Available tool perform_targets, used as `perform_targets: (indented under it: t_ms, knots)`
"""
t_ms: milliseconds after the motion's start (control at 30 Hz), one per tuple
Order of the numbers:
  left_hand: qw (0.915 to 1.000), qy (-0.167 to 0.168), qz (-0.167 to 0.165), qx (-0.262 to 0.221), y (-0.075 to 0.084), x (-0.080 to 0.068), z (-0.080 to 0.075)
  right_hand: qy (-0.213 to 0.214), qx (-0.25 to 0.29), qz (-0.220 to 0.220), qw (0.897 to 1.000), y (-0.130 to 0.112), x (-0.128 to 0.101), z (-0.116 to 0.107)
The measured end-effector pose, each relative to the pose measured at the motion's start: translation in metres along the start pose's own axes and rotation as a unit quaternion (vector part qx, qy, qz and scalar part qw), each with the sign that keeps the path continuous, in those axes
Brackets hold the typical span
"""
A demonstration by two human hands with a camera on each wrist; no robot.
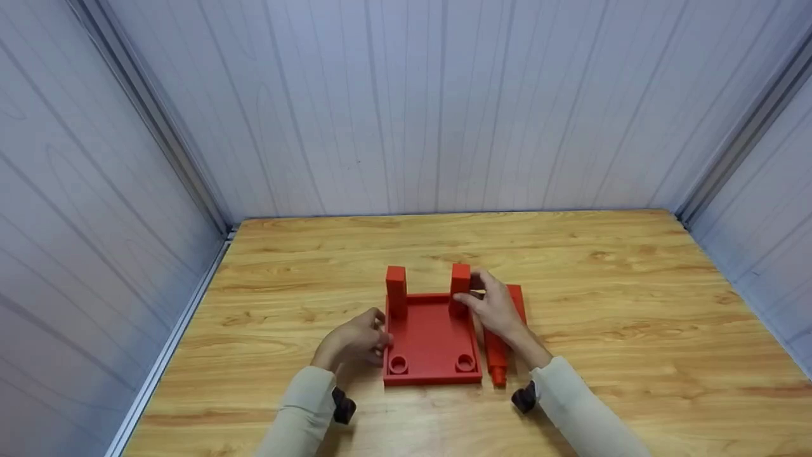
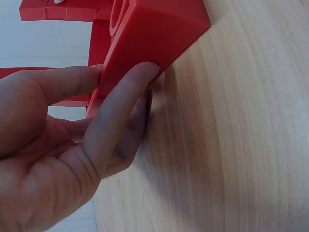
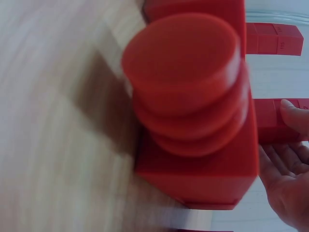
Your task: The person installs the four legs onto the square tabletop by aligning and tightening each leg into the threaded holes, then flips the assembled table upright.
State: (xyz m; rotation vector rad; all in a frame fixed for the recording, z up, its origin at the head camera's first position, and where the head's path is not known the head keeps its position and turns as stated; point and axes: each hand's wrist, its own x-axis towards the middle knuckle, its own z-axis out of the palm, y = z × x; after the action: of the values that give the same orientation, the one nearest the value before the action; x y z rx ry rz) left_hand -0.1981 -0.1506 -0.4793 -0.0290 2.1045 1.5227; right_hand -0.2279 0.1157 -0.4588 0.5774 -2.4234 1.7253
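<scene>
1. On the wooden table (image 1: pixel 602 304), centre-front: a red base plate (image 1: pixel 431 336) lies flat, its long axis running away from the person. Two round sockets (image 1: pixel 398 364) sit empty at its near corners.
2. Two red square posts stand upright at the far corners: left post (image 1: pixel 396 291) and right post (image 1: pixel 460 287).
3. Left hand (image 1: pixel 355 339): fingers curled against the plate's left edge near the front corner. The left wrist view shows the fingertips (image 2: pixel 140 77) pressed on the side wall of the plate (image 2: pixel 154 34), thumb side on top, so it grips that edge and steadies the plate.
4. Right hand (image 1: pixel 495 308): thumb and fingers pinch the right post low down, close to where it meets the plate. The right wrist view shows a fingertip (image 3: pixel 292 113) on that post (image 3: pixel 275 126); the palm is otherwise relaxed.
5. A third red post (image 1: pixel 501 346) lies flat on the table just beside the plate's right edge, partly under the right wrist. Its long axis is parallel to the plate's, round peg end toward the person. The right wrist view shows that stepped peg (image 3: pixel 186 77) close up.
6. Key relation: the lying post is directly below and behind the right hand, well apart from the left. The right hand is much the nearer, and the near-right socket is just left of the peg end.
7. Grey panel walls (image 1: pixel 406 108) enclose the table on three sides.
</scene>
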Motion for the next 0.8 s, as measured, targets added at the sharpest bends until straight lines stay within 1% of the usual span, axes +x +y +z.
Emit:
perform_targets:
  t_ms: [167,333,533,800]
  knots:
    - [1.0,-0.001,-0.001,0.005,-0.0008,0.0006,0.0,0.013,-0.012,-0.006,1.0,-0.0011,-0.0003,0.0021]
    - [1.0,-0.002,-0.003,0.005,-0.0012,0.0005,-0.0006,0.007,-0.014,-0.006,1.0,-0.001,-0.0005,0.001]
    - [1.0,0.0,0.001,0.002,-0.0017,0.0008,-0.0012,-0.009,0.0,0.012,1.0,-0.0015,-0.0005,-0.0024]
    - [0.9997,-0.018,0.006,-0.012,-0.0015,0.0007,-0.0034,-0.016,0.014,0.041,0.999,-0.0022,-0.0011,-0.0026]
